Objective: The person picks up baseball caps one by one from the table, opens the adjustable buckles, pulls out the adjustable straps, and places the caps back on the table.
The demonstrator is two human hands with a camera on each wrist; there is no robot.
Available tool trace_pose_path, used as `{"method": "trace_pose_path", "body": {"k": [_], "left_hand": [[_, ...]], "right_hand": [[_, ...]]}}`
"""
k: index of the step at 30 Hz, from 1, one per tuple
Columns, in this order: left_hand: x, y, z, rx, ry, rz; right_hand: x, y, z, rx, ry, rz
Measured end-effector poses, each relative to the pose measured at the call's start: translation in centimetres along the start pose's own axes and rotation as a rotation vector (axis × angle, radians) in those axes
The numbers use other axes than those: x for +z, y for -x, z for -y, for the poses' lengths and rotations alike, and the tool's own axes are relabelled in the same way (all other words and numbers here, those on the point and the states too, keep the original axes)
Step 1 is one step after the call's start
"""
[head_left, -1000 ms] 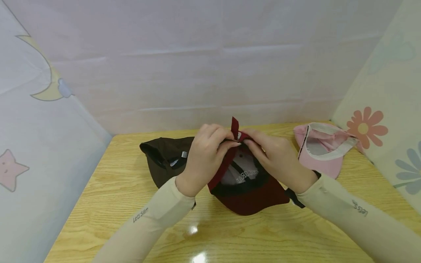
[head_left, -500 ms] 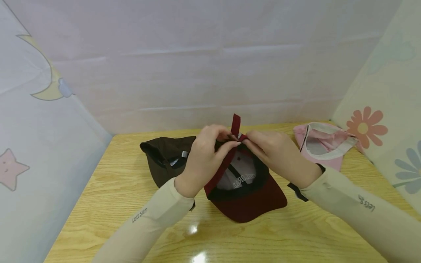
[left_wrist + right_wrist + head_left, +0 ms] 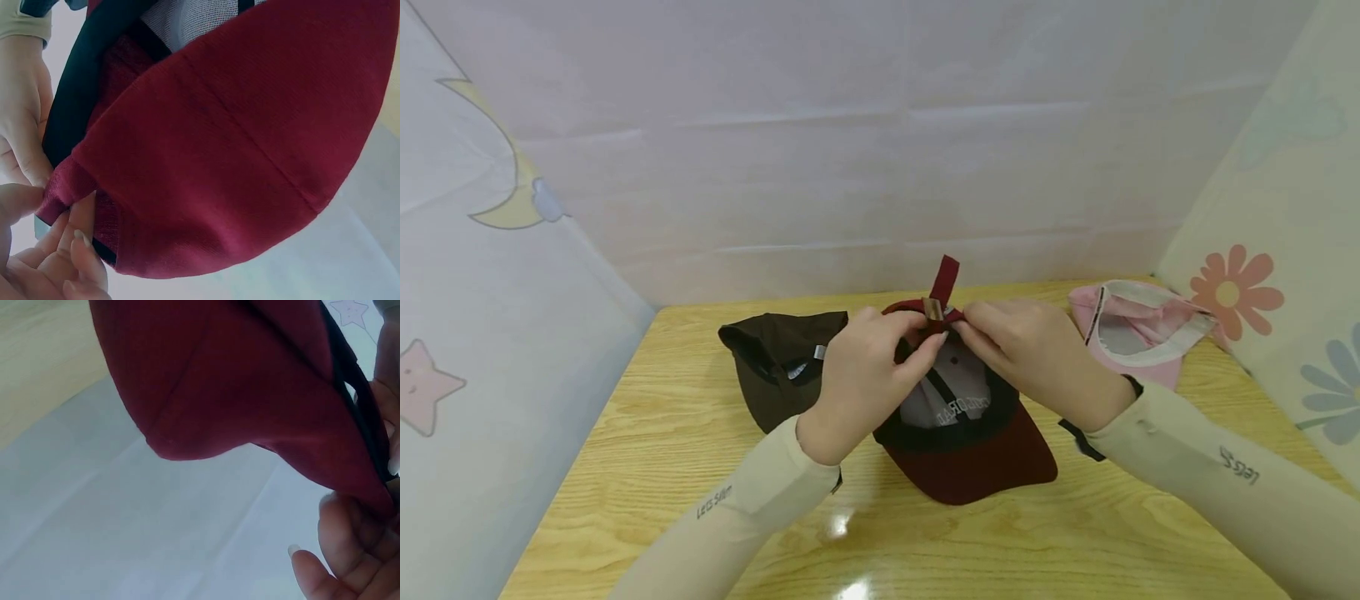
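Observation:
A dark red baseball cap [image 3: 970, 475] is held up over the table, its inside facing me and its brim low. At its back, a metal-looking buckle [image 3: 933, 309] sits on the strap, whose loose end [image 3: 946, 279] sticks upward. My left hand [image 3: 867, 379] pinches the strap beside the buckle between thumb and fingers. From the other side my right hand [image 3: 1037, 354] grips the strap and the cap's back edge. In the left wrist view, my left fingers [image 3: 81, 219] hold the strap by the back opening. The right wrist view shows the red crown [image 3: 231, 381] above my right fingers [image 3: 350, 537].
A dark brown cap [image 3: 767, 367] lies on the wooden table [image 3: 647, 467] at left, partly behind my left hand. A pink cap [image 3: 1142, 333] lies at the right rear, partly behind my right hand. Fabric walls [image 3: 880, 167] stand behind and at both sides.
The buckle has come into sight as my left fingers shifted off it. The strap's loose end reaches a little higher and leans further right. Both hands stay on the red cap.

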State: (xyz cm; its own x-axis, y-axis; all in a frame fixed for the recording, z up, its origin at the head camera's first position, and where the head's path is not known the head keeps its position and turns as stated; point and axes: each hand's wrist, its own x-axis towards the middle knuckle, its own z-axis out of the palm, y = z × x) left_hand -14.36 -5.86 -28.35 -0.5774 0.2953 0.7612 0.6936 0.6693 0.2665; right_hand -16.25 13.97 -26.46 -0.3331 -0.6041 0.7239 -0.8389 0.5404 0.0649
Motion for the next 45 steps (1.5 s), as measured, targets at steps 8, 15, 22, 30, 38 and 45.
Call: {"method": "trace_pose_path", "body": {"k": [8, 15, 22, 30, 38, 45], "left_hand": [[0.20, -0.26, -0.22, 0.155, -0.166, -0.066], [0.38, -0.35, -0.19, 0.227, -0.237, -0.063], [0.38, -0.38, -0.16, 0.235, -0.246, -0.071], [0.35, -0.43, -0.23, 0.239, -0.240, -0.074], [0.43, -0.40, -0.28, 0.247, -0.247, -0.073], [0.53, -0.39, -0.36, 0.207, -0.223, -0.067]], "right_hand": [[0.25, 0.20, -0.08, -0.058, 0.104, -0.033], [0.30, 0.24, -0.05, -0.055, 0.141, -0.028], [0.47, 0.03, 0.03, -0.081, 0.145, -0.041], [0.47, -0.03, 0.08, -0.073, 0.142, -0.047], [0.54, -0.06, 0.04, -0.076, 0.143, -0.065], [0.63, -0.12, 0.03, -0.076, 0.138, -0.080]]}}
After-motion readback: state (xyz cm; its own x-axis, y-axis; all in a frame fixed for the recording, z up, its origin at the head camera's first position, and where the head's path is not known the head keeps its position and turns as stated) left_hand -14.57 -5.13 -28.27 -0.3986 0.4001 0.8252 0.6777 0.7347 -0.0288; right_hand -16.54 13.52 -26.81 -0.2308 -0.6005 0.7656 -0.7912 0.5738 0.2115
